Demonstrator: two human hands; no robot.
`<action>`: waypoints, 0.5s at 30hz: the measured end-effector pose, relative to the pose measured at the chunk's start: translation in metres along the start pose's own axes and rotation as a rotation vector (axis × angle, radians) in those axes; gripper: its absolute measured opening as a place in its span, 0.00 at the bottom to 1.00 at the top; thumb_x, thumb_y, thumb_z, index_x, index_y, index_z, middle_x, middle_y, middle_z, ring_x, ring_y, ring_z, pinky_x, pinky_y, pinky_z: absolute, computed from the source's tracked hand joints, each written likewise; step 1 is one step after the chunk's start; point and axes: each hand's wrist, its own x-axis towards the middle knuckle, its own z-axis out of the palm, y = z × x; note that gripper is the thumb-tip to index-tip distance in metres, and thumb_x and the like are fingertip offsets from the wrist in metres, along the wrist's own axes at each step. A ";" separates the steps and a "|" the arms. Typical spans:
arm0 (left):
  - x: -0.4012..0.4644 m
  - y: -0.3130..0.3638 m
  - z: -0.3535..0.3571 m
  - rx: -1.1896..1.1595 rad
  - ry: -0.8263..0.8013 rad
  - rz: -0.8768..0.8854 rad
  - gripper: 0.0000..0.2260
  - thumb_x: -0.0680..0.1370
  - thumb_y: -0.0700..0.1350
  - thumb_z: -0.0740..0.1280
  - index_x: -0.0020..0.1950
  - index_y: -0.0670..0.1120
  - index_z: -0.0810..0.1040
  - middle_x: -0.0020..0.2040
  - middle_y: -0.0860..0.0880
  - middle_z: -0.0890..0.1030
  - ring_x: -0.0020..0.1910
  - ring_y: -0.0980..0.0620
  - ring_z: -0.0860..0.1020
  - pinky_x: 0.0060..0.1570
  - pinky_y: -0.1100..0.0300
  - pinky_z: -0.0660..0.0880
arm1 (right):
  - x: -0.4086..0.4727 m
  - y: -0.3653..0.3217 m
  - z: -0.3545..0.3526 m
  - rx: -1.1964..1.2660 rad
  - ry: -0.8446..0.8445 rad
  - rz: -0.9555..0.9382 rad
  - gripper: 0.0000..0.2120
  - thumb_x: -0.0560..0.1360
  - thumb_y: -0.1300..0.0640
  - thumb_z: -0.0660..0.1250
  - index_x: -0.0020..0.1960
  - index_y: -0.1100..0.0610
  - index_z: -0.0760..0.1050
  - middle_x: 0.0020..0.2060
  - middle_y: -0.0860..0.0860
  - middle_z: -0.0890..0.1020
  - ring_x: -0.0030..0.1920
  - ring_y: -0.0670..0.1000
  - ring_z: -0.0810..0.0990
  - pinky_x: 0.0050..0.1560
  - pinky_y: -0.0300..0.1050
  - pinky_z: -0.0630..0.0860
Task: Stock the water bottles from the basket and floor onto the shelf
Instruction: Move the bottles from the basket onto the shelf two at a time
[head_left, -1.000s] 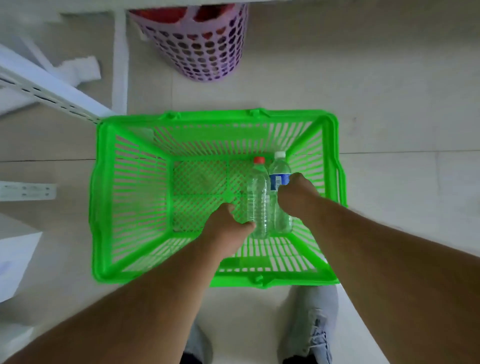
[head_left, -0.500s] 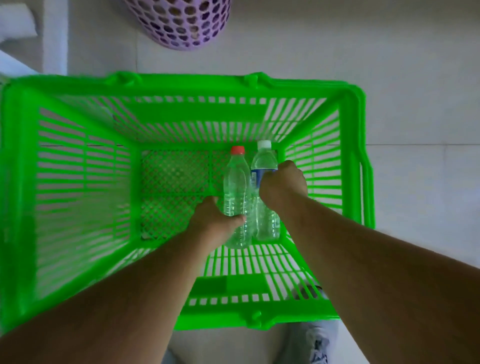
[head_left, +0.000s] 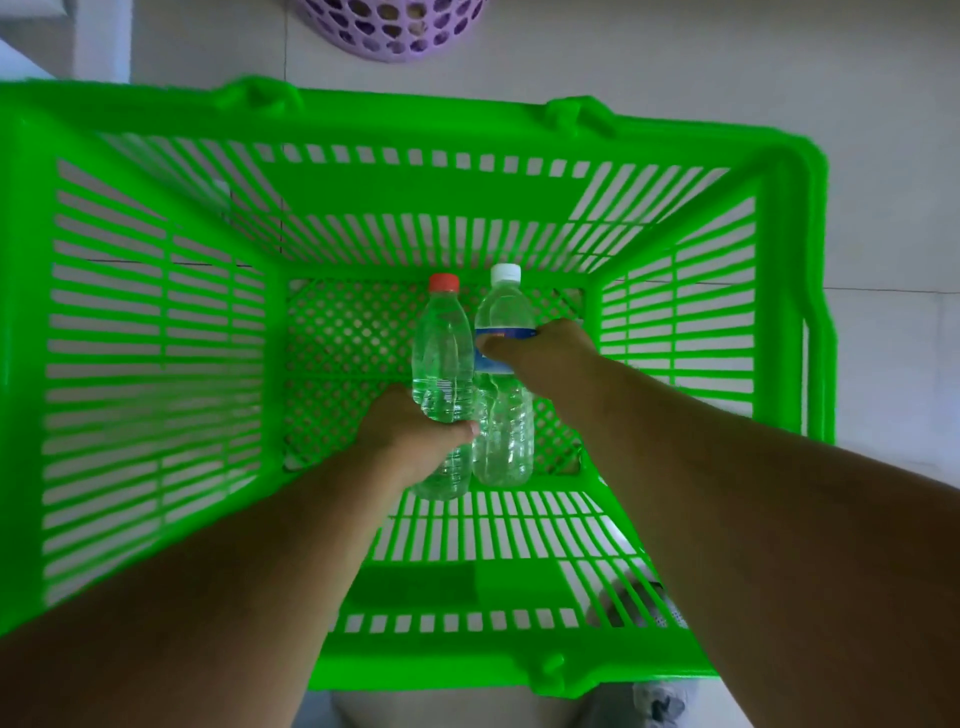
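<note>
Already each grip holds one: left hand (head_left: 410, 441) wraps the clear red-capped plastic bottle (head_left: 442, 358), right hand (head_left: 540, 348) the clear white-capped, blue-labelled bottle (head_left: 504, 415), both lying caps toward the far wall of the slatted green plastic basket (head_left: 675, 291).

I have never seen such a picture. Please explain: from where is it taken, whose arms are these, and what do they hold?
There is no machine here. A camera worn on a person's head looks down at their own two bare arms. On the tiled floor stands a green plastic shopping basket, seen from above. Inside it are two clear water bottles, side by side. The left hand has its grip around the red-capped bottle; the right hand has its grip around the white-capped bottle, at its blue label. At the top edge is part of a purple perforated basket.
</note>
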 end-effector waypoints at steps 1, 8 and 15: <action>0.001 -0.002 -0.002 -0.012 -0.023 0.002 0.45 0.63 0.62 0.78 0.74 0.48 0.66 0.73 0.43 0.71 0.67 0.41 0.74 0.64 0.47 0.72 | 0.002 0.000 0.000 -0.003 -0.001 -0.007 0.26 0.67 0.41 0.77 0.52 0.60 0.76 0.36 0.51 0.76 0.30 0.47 0.74 0.27 0.37 0.65; -0.020 -0.007 -0.022 -0.087 0.003 0.079 0.40 0.62 0.59 0.80 0.70 0.50 0.71 0.69 0.48 0.75 0.59 0.49 0.79 0.57 0.59 0.74 | -0.020 -0.009 -0.012 -0.084 0.026 -0.197 0.14 0.68 0.43 0.76 0.40 0.52 0.79 0.31 0.49 0.78 0.29 0.48 0.76 0.29 0.37 0.69; -0.131 0.017 -0.090 -0.267 0.104 0.221 0.14 0.64 0.47 0.81 0.44 0.50 0.80 0.38 0.57 0.85 0.36 0.61 0.83 0.33 0.66 0.75 | -0.130 -0.053 -0.059 -0.028 0.068 -0.370 0.12 0.67 0.44 0.77 0.38 0.49 0.79 0.30 0.43 0.80 0.26 0.40 0.75 0.24 0.34 0.70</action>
